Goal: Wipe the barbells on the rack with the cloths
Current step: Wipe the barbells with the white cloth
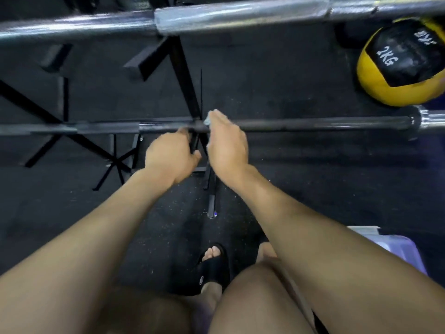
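Observation:
A dark barbell [313, 123] runs across the middle of the view on a black rack [185, 75]. My right hand [226, 143] lies over the bar near its middle, wrapped round a small pale grey cloth [207, 120] that peeks out past my fingers. My left hand [169, 156] is just left of it, fingers curled round the bar beside the rack upright. A thicker chrome barbell [240, 14] lies higher up on the rack, across the top of the view.
A yellow and black 2 kg medicine ball [399, 61] sits at the upper right on the black rubber floor [301, 179]. A pale purple tub [395, 247] stands at my right. Black rack legs [115, 162] spread at the left. My sandalled foot [212, 263] is below.

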